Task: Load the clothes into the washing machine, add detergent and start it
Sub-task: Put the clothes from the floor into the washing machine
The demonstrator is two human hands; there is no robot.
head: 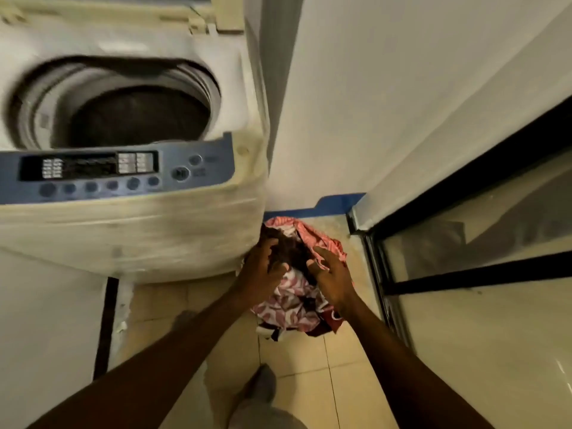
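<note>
A heap of clothes (297,283), patterned in red, pink and white with a dark piece on top, is seen lying on the tiled floor (349,360) just beside the right front corner of the washing machine (133,236), whose lid is raised so that the drum (136,119) is left uncovered. The 2 hands are lowered onto the heap: the left hand (263,267) is curled with its fingers (272,243) dug into the dark piece, though a firm grasp cannot be told. The right hand (332,274) is spread open, fingers splayed, against the pile with nothing closed in it.
</note>
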